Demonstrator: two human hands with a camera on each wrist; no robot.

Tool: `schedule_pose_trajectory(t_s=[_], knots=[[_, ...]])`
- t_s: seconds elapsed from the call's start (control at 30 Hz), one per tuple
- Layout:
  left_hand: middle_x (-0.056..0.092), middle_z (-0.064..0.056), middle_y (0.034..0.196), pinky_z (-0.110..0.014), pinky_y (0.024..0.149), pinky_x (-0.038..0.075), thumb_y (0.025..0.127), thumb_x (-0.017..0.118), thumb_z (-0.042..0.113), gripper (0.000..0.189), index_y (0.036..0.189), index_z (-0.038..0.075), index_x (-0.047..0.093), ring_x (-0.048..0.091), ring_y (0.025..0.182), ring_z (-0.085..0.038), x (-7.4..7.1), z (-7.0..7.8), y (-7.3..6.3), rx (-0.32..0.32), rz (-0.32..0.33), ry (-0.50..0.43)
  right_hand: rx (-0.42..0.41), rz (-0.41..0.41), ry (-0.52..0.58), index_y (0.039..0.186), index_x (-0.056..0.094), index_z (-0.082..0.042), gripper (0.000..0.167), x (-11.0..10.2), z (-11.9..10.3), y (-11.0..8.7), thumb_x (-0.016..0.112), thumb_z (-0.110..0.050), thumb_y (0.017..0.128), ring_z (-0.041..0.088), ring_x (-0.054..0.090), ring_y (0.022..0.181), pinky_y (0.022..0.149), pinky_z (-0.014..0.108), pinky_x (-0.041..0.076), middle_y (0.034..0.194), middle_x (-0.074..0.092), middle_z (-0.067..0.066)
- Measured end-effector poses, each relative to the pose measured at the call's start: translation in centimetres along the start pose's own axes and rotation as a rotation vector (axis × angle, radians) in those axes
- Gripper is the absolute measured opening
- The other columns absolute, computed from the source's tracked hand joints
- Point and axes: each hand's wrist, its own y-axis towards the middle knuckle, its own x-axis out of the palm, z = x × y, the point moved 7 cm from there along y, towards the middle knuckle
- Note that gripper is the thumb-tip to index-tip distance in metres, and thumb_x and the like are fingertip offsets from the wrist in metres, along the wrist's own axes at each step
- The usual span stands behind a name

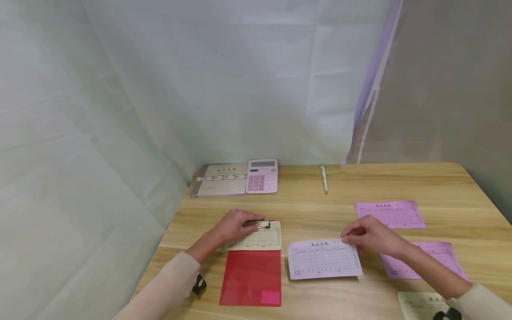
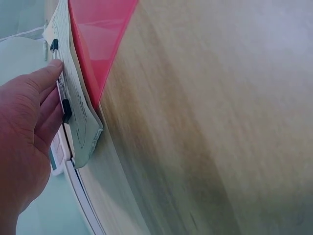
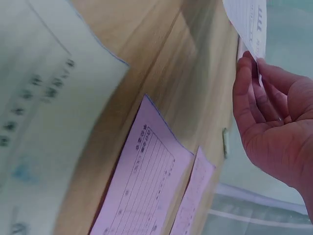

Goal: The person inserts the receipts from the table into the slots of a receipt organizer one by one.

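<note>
A red clipboard (image 1: 252,273) lies at the table's left-centre, with cream printed forms (image 1: 256,240) under its metal clip (image 1: 262,224). My left hand (image 1: 237,226) grips that clip, the thumb on its near side in the left wrist view (image 2: 29,117). Just right of the board, a white printed form (image 1: 325,260) is raised off the table. My right hand (image 1: 372,235) pinches its upper right corner between thumb and fingers. In the right wrist view, the same form (image 3: 249,22) is cut off by the frame's top edge.
Two pink forms (image 1: 392,214) (image 3: 146,176) lie on the right side. A loose cream form (image 1: 420,304) sits at the near right, partly under my right forearm. Along the back are a notebook (image 1: 222,186), a pink calculator (image 1: 262,178) and a pen (image 1: 324,178). Curtains hang behind.
</note>
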Motion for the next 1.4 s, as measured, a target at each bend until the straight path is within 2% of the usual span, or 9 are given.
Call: schedule_pose_trajectory(t_s=[0.2,0.37,0.53,0.7,0.87,1.07,1.23,1.33,1.4], knots=[[0.075,0.007,0.127,-0.033,0.098,0.057,0.097,0.081,0.026,0.042,0.138,0.019,0.073,0.070,0.112,-0.007,0.2,-0.2,0.1,-0.027,-0.015,-0.014,0.050,0.053,-0.053,0.101,0.081,-0.002,0.008,0.3,1.4,2.5,0.077,-0.007,0.097,0.019,0.066,0.068,0.058,0.032,0.058,0.087,0.076,0.004],[0.072,0.007,0.134,-0.035,0.104,0.054,0.095,0.083,0.028,0.048,0.141,0.019,0.071,0.067,0.121,-0.010,0.3,-0.4,0.0,-0.032,-0.009,-0.038,0.050,0.130,-0.150,0.101,0.081,-0.002,0.007,0.3,2.2,3.7,0.077,-0.006,0.097,0.015,0.060,0.063,0.054,0.026,0.051,0.082,0.074,0.001],[0.070,0.003,0.138,-0.043,0.111,0.049,0.093,0.085,0.032,0.052,0.141,0.017,0.070,0.063,0.130,-0.019,0.0,-0.7,-0.4,-0.045,0.014,-0.068,0.033,0.207,-0.211,0.108,0.078,0.000,0.014,0.1,2.2,3.9,0.078,-0.008,0.096,0.016,0.064,0.069,0.058,0.026,0.052,0.089,0.075,0.003],[0.067,0.004,0.138,-0.044,0.112,0.047,0.089,0.086,0.042,0.060,0.143,0.022,0.069,0.060,0.129,-0.019,0.0,-1.5,-0.6,-0.076,0.005,-0.056,0.021,0.249,-0.303,0.109,0.077,0.002,0.022,-0.1,1.7,3.4,0.082,-0.012,0.094,0.017,0.069,0.083,0.071,0.030,0.057,0.092,0.074,0.002],[0.066,0.001,0.136,-0.045,0.109,0.049,0.088,0.087,0.046,0.063,0.142,0.019,0.069,0.061,0.125,-0.020,0.3,-1.9,-0.5,-0.051,0.001,-0.041,0.077,0.275,-0.353,0.100,0.080,0.001,0.019,-0.1,1.6,2.9,0.086,-0.015,0.090,0.017,0.067,0.081,0.070,0.033,0.054,0.087,0.073,0.000],[0.066,0.002,0.129,-0.043,0.102,0.053,0.091,0.085,0.043,0.056,0.140,0.019,0.072,0.062,0.117,-0.018,0.5,-2.0,-0.4,-0.029,0.020,-0.041,0.092,0.329,-0.368,0.091,0.082,-0.003,0.010,0.0,1.8,2.8,0.086,-0.012,0.089,0.014,0.064,0.075,0.066,0.030,0.052,0.085,0.077,0.003],[0.066,0.004,0.122,-0.038,0.092,0.055,0.093,0.083,0.041,0.049,0.136,0.017,0.075,0.062,0.107,-0.014,0.5,-1.7,-0.5,0.042,0.057,-0.048,0.095,0.362,-0.346,0.092,0.082,-0.001,0.010,-0.1,2.0,2.6,0.083,-0.011,0.091,0.014,0.064,0.073,0.062,0.028,0.051,0.086,0.078,0.006],[0.067,0.004,0.120,-0.037,0.091,0.055,0.094,0.082,0.037,0.044,0.133,0.017,0.076,0.063,0.105,-0.012,0.5,-1.7,-0.5,0.068,0.075,-0.059,0.110,0.368,-0.303,0.092,0.082,-0.001,0.009,-0.2,2.0,2.5,0.083,-0.010,0.092,0.014,0.061,0.069,0.058,0.027,0.048,0.085,0.077,0.006],[0.067,0.006,0.120,-0.037,0.093,0.055,0.094,0.082,0.035,0.042,0.132,0.019,0.077,0.063,0.106,-0.012,0.6,-1.8,-0.6,0.063,0.079,-0.063,0.115,0.365,-0.281,0.092,0.082,-0.002,0.009,-0.3,2.1,2.5,0.082,-0.010,0.093,0.014,0.060,0.069,0.057,0.026,0.047,0.085,0.077,0.005]])
